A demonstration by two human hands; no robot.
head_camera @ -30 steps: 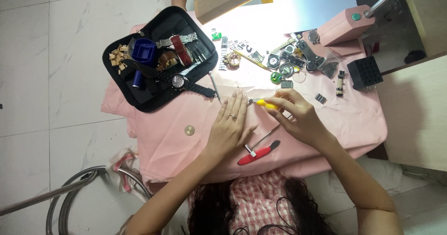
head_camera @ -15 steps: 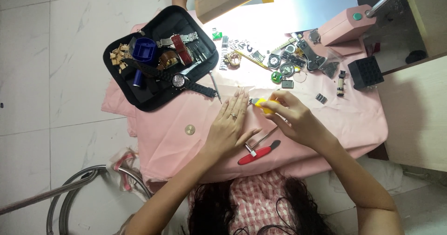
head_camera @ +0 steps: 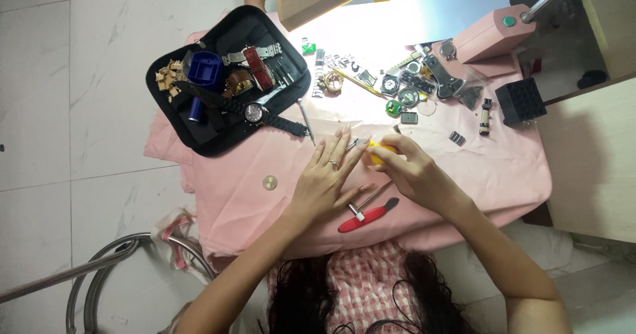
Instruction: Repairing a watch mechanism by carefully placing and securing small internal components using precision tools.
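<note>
My left hand (head_camera: pixel 326 177) lies flat on the pink cloth (head_camera: pixel 252 155) with its fingers spread and a ring on one finger. Its fingertips rest by a small metal piece (head_camera: pixel 352 143). My right hand (head_camera: pixel 412 170) is closed round a yellow-handled tool (head_camera: pixel 377 150), whose tip meets the left fingertips. Just below both hands lie a red-handled tool (head_camera: pixel 366 216) and a small metal hammer (head_camera: pixel 368 198).
A black tray (head_camera: pixel 205 145) at the upper left holds watches, straps and a blue holder. Several small watch parts and tools lie scattered at the top right, by a black block (head_camera: pixel 521 100) and a pink lamp base (head_camera: pixel 487 37). A round metal disc (head_camera: pixel 269 182) lies on the cloth.
The right hand with the yellow tool has edged slightly toward the left fingertips. Nothing else has visibly moved.
</note>
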